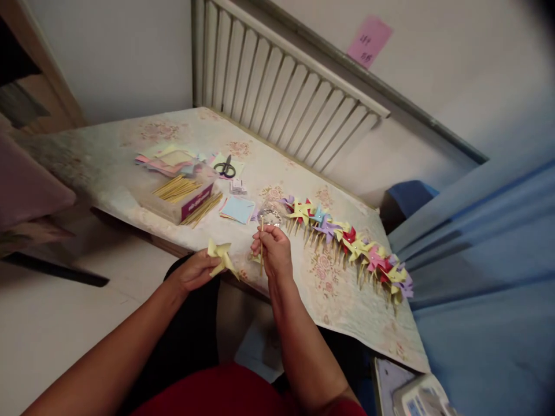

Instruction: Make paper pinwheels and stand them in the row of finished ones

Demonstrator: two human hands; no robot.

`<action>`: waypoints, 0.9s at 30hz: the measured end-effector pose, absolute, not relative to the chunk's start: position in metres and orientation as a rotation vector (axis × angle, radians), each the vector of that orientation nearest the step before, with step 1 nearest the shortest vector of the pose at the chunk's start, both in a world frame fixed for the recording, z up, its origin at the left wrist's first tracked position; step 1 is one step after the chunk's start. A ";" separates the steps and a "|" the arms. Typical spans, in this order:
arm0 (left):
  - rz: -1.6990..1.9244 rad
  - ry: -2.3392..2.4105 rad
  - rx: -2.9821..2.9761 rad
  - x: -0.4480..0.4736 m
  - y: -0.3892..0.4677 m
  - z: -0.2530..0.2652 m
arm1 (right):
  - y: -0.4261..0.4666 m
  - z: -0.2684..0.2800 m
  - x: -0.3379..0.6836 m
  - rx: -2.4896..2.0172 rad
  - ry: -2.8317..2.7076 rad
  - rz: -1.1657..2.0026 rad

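Between the fingers of my left hand [197, 270] is a yellow paper pinwheel [222, 258], held just off the table's front edge. My right hand [276, 249] pinches a thin wooden stick [261, 254], which stands roughly upright. The pinwheel and the stick are apart. Just beyond my right hand sits a clear round dish [270, 215] with small shiny pieces in it. A stack of square paper sheets [237, 210], light blue on top, lies to the left of the dish.
A plastic box [167, 209] of wooden sticks stands at the left, with loose sticks [202, 209] beside it. Black-handled scissors [225, 167] and coloured paper [167, 159] lie behind. Finished pinwheels [358, 248] line the right side. A radiator [277, 86] borders the back; a blue curtain [481, 260] hangs right.
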State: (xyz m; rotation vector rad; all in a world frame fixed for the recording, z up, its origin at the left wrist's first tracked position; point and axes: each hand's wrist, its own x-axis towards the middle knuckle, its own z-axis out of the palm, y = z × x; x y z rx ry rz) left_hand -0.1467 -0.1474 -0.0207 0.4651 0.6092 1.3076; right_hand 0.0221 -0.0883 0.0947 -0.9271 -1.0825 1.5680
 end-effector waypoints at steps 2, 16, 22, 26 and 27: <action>1.309 0.620 0.457 -0.144 -0.145 -0.020 | -0.099 0.103 0.034 -0.898 -1.033 1.561; 1.299 0.773 0.361 -0.132 -0.141 -0.008 | -0.131 0.114 0.086 -0.972 -0.928 1.412; 1.293 0.804 0.379 -0.131 -0.139 -0.008 | -0.135 0.111 0.096 -0.968 -0.895 1.430; 1.283 0.817 0.392 -0.130 -0.138 -0.008 | -0.136 0.108 0.099 -0.949 -0.866 1.428; 1.277 0.824 0.394 -0.130 -0.138 -0.008 | -0.136 0.107 0.099 -0.957 -0.861 1.424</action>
